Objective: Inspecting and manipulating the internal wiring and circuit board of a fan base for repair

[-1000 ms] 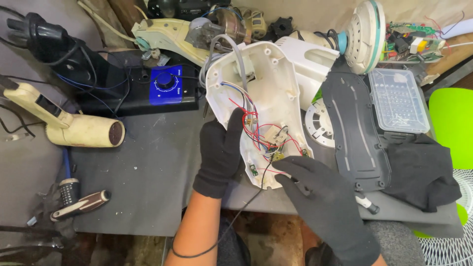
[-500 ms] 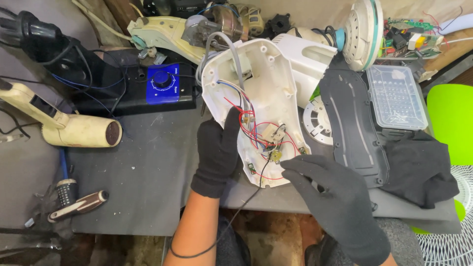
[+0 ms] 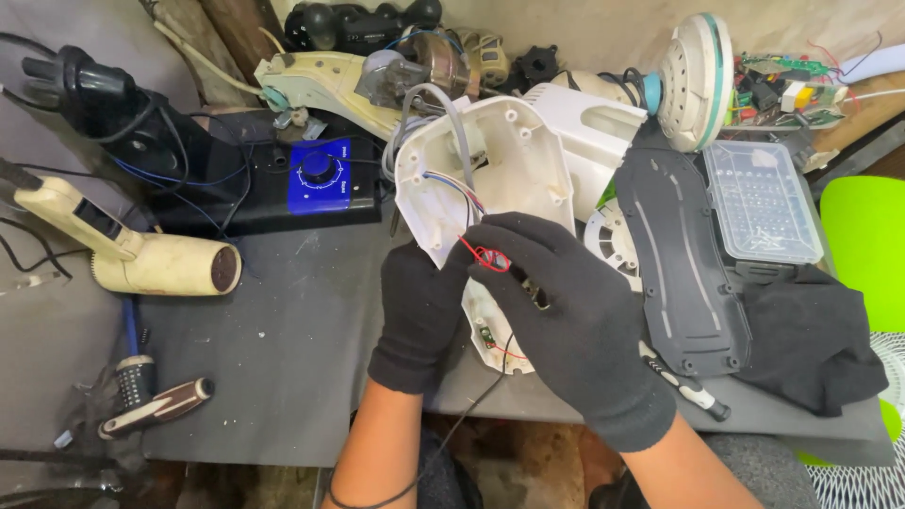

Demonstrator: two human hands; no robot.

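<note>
An opened white plastic appliance housing (image 3: 514, 155) lies on the grey bench with red, blue and grey wires inside. My left hand (image 3: 421, 311), in a black glove, grips the housing's lower left edge. My right hand (image 3: 566, 320), also gloved, reaches over the housing's inside and pinches a loop of red wire (image 3: 488, 256) between its fingertips. The hand hides most of the wiring beneath it. A small circuit board (image 3: 488, 337) shows at the housing's bottom end.
A cream heat gun (image 3: 141, 254) lies at left, a blue-faced control box (image 3: 320, 179) behind. A screwdriver (image 3: 156, 407) rests at lower left. A black cover (image 3: 683, 264), clear bit case (image 3: 762, 200), black cloth (image 3: 811, 339) and fan parts (image 3: 693, 80) sit right.
My right hand moved up from the bench's front edge onto the housing and took hold of the red wire. The left hand stays on the housing's edge.
</note>
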